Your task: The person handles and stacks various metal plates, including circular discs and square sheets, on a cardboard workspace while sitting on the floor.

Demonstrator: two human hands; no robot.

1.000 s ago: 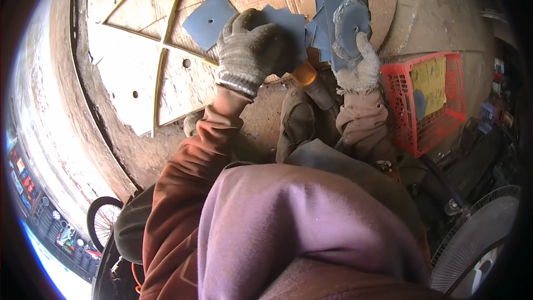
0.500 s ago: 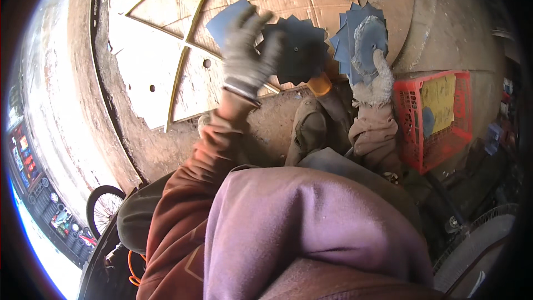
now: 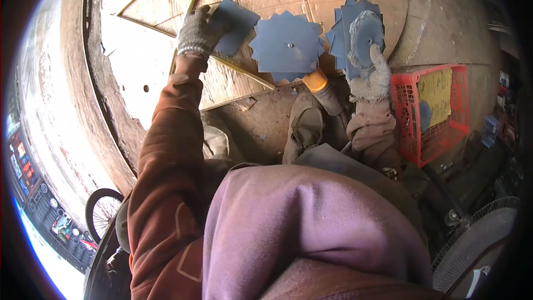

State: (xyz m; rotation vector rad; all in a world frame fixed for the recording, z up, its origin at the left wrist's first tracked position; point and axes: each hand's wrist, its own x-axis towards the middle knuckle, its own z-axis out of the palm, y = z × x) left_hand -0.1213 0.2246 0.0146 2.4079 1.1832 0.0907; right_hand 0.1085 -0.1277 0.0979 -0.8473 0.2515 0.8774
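Note:
My left hand [image 3: 197,32], in a grey knit glove, is at the left edge of a blue-grey square sheet [image 3: 240,22], its fingers closed on that edge. Right of it, a stack of similar sheets [image 3: 286,50], turned at angles into a star outline, has a small round fitting or hole at its middle. My right hand [image 3: 371,84], in a pale glove, grips a blue-grey disc [image 3: 363,39] with a ragged whitish rim, thumb on its face. More fanned sheets [image 3: 338,41] show behind the disc; the fingers beneath are hidden.
Under the sheets lies flattened cardboard [image 3: 222,86] with yellowish strips [image 3: 239,69] across it. An orange-topped cylinder [image 3: 316,80] is below the star stack. A red plastic crate [image 3: 408,116] stands at the right; a wheel [image 3: 104,214] shows at lower left.
My left hand has moved left, away from the star stack to the far-left sheet's outer edge, uncovering the stack. My right hand keeps its hold, and the view has shifted slightly.

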